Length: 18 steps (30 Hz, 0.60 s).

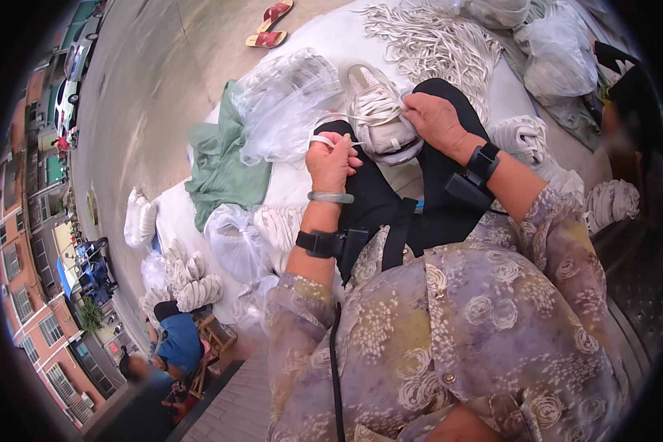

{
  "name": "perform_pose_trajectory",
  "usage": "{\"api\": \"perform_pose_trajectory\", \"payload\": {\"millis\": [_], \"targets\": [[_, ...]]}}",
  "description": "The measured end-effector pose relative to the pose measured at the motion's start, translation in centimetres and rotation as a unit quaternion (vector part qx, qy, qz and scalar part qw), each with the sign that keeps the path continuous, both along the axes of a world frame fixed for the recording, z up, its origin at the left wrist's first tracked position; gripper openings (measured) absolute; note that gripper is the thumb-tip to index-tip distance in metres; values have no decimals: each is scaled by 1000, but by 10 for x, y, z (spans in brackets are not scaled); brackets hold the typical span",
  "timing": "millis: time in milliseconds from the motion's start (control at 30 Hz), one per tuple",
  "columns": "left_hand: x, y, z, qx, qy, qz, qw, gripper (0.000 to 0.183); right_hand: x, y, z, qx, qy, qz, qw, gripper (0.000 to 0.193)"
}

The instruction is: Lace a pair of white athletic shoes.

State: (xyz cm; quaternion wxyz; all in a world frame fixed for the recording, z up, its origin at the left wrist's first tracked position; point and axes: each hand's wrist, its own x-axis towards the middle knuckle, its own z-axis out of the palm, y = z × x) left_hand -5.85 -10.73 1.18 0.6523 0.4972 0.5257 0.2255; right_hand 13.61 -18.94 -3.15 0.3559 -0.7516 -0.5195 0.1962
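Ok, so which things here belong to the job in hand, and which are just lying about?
Job in hand:
Shoe, at the knees
Lace, in the left hand
Lace pile, likely
Other shoes, likely

Just lying about, it seems:
Sandals
Green cloth

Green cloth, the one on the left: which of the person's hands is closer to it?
The left. The left hand is to the right of the green cloth, not touching it. The right hand is farther away, at the white shoe's right side.
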Motion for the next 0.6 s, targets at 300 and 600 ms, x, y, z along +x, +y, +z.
{"api": "perform_pose_trajectory", "payload": {"millis": [300,600], "targets": [[15,8,-9,79,55,12,995,8,0,-5,8,-73,58,-7,996,18],[17,11,-22,81,9,40,996,9,0,-17,8,-30,98,6,995,25]]}}
